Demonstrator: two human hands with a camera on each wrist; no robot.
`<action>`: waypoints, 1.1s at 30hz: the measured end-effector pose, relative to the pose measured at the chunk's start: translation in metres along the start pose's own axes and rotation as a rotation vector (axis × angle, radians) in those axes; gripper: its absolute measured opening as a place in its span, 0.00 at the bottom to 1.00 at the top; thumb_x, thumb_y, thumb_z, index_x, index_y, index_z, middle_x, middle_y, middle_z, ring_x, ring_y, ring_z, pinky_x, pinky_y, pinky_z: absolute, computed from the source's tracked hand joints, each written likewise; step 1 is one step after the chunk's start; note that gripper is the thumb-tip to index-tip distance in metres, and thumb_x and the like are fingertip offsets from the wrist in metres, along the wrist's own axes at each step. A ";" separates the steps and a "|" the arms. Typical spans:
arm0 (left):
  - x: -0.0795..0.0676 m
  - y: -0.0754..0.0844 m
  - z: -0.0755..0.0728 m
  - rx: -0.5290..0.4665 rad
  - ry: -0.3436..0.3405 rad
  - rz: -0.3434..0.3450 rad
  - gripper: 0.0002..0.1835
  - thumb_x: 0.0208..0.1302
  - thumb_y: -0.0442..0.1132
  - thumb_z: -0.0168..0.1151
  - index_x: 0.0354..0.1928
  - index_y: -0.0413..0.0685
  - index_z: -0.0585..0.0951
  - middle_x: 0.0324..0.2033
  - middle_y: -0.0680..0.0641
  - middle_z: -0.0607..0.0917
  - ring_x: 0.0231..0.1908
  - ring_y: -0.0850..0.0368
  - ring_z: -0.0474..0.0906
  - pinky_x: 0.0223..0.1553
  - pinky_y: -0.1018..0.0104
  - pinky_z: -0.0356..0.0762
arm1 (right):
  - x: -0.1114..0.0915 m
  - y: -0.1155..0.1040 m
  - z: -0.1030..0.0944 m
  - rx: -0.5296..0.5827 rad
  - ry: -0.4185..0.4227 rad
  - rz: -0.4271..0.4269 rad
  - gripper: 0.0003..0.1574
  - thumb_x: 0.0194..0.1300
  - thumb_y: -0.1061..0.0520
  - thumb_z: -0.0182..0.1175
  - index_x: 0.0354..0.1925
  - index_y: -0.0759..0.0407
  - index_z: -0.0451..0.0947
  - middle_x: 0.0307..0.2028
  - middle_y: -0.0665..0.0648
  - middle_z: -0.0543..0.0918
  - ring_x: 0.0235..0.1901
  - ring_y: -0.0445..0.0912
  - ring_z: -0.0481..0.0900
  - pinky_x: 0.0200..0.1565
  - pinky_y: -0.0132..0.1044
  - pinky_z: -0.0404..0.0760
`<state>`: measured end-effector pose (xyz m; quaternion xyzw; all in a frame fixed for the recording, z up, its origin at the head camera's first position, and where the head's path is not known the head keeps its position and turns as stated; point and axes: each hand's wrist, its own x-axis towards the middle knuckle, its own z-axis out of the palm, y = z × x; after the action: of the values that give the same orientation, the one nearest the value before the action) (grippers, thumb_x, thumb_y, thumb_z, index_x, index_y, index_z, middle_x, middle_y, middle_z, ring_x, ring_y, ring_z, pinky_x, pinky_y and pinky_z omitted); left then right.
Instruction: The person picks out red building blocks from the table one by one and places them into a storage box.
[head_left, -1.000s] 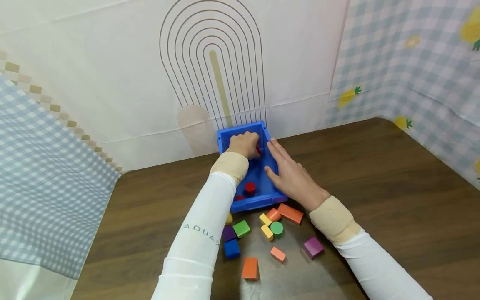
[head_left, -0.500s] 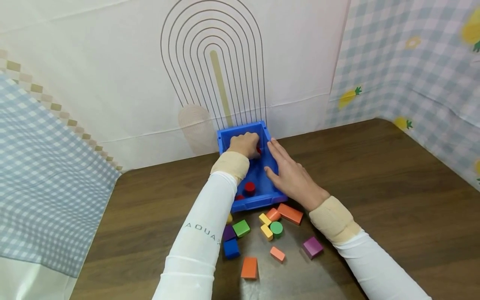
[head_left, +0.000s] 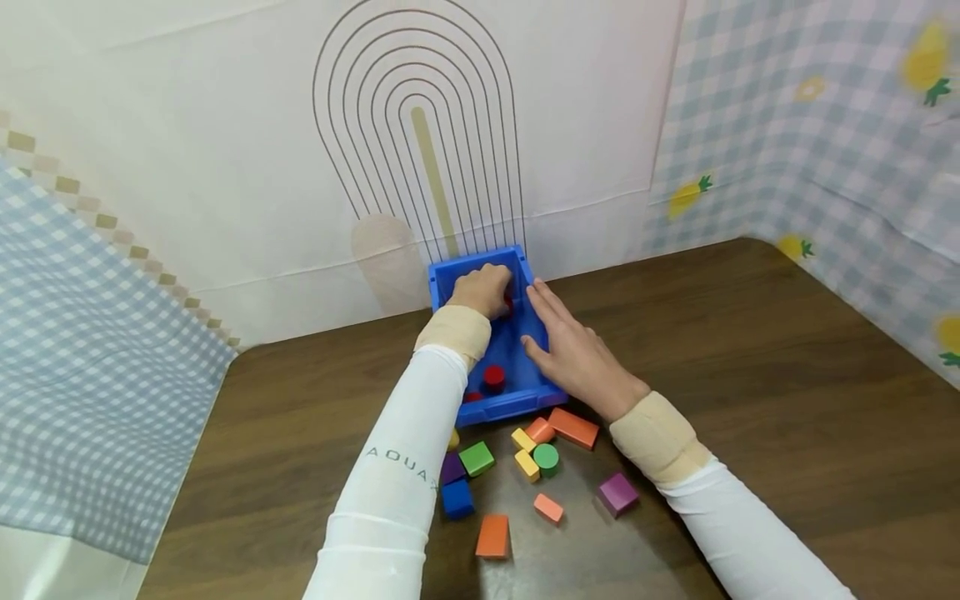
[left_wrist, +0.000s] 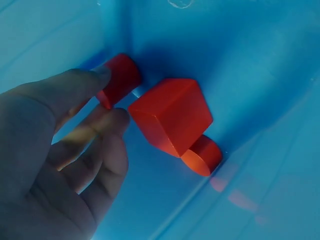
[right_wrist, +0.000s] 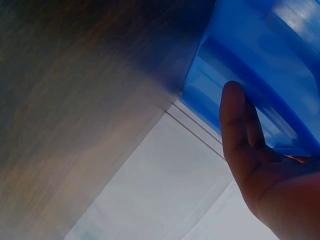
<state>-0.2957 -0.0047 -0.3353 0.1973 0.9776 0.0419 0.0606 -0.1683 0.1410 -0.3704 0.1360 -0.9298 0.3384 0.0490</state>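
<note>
Inside the blue bin [head_left: 511, 406], my left hand [head_left: 480, 290] reaches down to the far end. The left wrist view shows that hand pinching a red cylinder block [left_wrist: 121, 79] between thumb and fingers. Right beside it on the bin floor lie a red cube-like block [left_wrist: 172, 115] and another red cylinder [left_wrist: 203, 156]. My right hand [head_left: 581, 350] rests with straight fingers along the bin's right wall; in the right wrist view its fingers [right_wrist: 234, 115] lie against the outside of that wall. Nearer the bin's front sits a red round block [head_left: 493, 379], with another red piece [head_left: 472, 397] partly covered by the left sleeve.
Several loose blocks lie on the dark wooden table [head_left: 750, 350] in front of the bin, among them a green cylinder [head_left: 546, 459], a purple block [head_left: 618, 495], a blue block [head_left: 457, 499] and an orange block [head_left: 492, 537]. A patterned cloth [head_left: 225, 167] hangs behind the bin.
The head view has shifted slightly, so the whole scene sits a little further left. Both hands stay where they were relative to the bin.
</note>
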 end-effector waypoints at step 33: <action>0.001 -0.015 -0.013 -0.091 0.075 -0.045 0.09 0.73 0.50 0.68 0.45 0.53 0.85 0.40 0.51 0.87 0.38 0.53 0.84 0.46 0.51 0.84 | 0.024 0.006 0.007 -0.025 0.011 -0.039 0.50 0.79 0.50 0.60 0.85 0.57 0.46 0.85 0.55 0.44 0.73 0.61 0.70 0.64 0.68 0.74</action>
<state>-0.3038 -0.0187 -0.3245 0.1708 0.9804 0.0921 0.0337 -0.1926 0.1356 -0.3755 0.1515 -0.9309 0.3265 0.0623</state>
